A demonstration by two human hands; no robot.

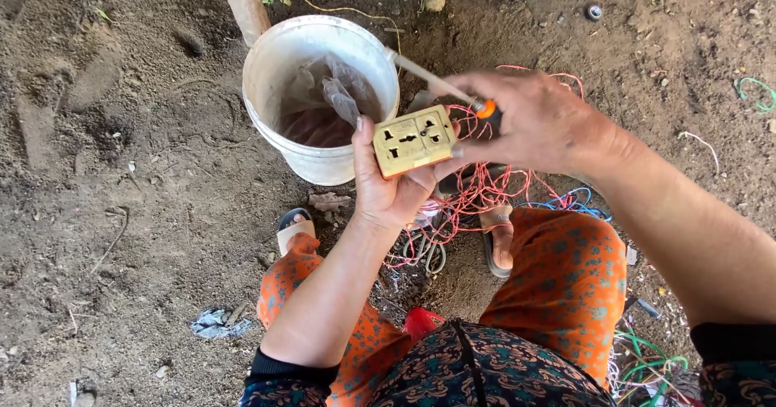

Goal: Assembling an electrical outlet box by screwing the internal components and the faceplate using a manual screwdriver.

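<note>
A yellowed socket [414, 139] is gripped in the left hand [392, 185], held above a tangle of red wires [477, 193]. The right hand [529, 124] is closed around a screwdriver [440, 84], touching the socket's edge. Just behind stands a white bucket [275, 67] on the dirt floor.

- Soft, even daylight falls on the dirt around me; shadows are faint.
- The white bucket [319, 92] is brightest, without harsh glare.
- My hands and the ground look sharp.
- The far corners bend slightly.
</note>
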